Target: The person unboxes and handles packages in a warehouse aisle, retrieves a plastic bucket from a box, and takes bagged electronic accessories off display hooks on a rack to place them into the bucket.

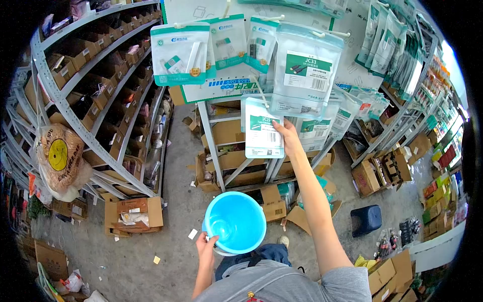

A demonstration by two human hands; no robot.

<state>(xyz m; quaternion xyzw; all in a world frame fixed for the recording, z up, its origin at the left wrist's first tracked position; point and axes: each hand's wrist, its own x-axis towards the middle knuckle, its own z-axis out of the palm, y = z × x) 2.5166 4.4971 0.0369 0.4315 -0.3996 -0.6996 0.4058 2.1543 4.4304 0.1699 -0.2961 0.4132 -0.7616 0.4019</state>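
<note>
My left hand (205, 246) grips the near-left rim of a light blue bucket (213, 204), held in front of my body. Inside the bucket no items show. Up ahead, my right hand (288, 135) is closed on the right edge of a white and green hanging packet (264, 138) labelled JC15, the thumb on its front. The packet's top is still at a display hook (263, 95). Directly above hangs a larger JC33 packet (308, 70). Behind my hand hang more packets (312, 132), partly hidden.
Left stands tall metal shelving (95, 128) filled with cardboard boxes. More packets (180, 54) hang on the display panel. A dark blue stool (366, 220) and an open carton (133, 214) stand on the concrete floor. A bag with a smiley face (60, 156) hangs at the left rack.
</note>
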